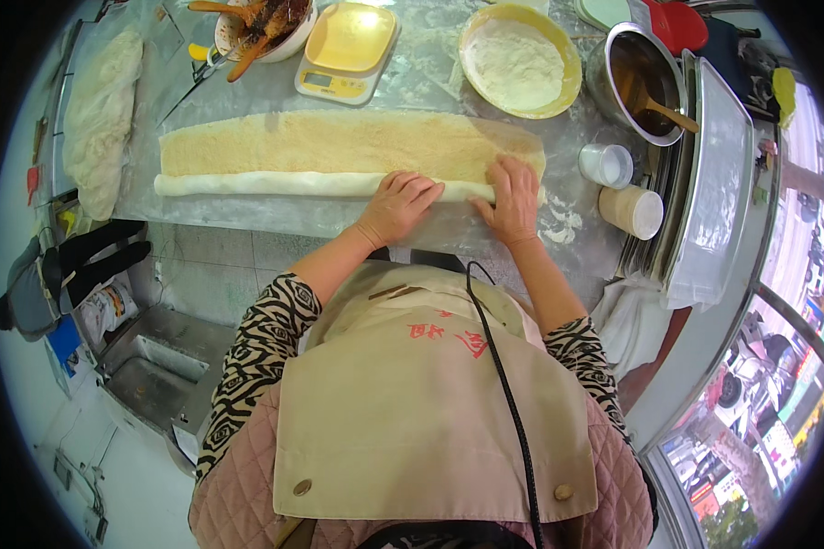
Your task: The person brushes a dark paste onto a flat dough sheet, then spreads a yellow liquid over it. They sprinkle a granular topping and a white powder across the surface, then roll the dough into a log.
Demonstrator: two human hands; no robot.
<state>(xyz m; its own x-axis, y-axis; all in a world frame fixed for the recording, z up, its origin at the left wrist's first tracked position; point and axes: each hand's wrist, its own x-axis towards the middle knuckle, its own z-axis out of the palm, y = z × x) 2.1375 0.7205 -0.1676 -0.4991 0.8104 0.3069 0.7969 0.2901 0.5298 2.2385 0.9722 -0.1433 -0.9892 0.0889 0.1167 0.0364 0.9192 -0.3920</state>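
A long sheet of dough (330, 142) lies across the table, covered with a light brown, crumbly layer. Its near edge is turned over into a white dough roll (265, 186) running almost the whole width. My left hand (398, 206) bends over this roll right of its middle, fingers close together and curled onto it. At the roll's right end, my right hand (515, 201) grips with the thumb on the near side and the fingers over the top. The part of the roll under both hands is hidden.
Beyond the sheet stand a kitchen scale (348, 50), a yellow bowl of flour (520, 69) and a bowl of dark filling (288, 32). A metal bowl (636, 84), two small tubs and stacked trays (716, 183) are at right. Plastic-covered dough (105, 123) lies at left.
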